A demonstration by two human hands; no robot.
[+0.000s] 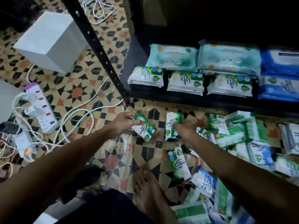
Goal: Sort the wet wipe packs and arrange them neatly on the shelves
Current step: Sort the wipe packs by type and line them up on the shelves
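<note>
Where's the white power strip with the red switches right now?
The white power strip with red switches lies on the patterned tile floor at the head view's left edge, among white cables, left of the black shelf post.

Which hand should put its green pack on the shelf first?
Probably the left hand. It already grips a green pack lifted off the floor, just below the shelf's green stacks. The right hand is only now taking hold of its pack.
</note>
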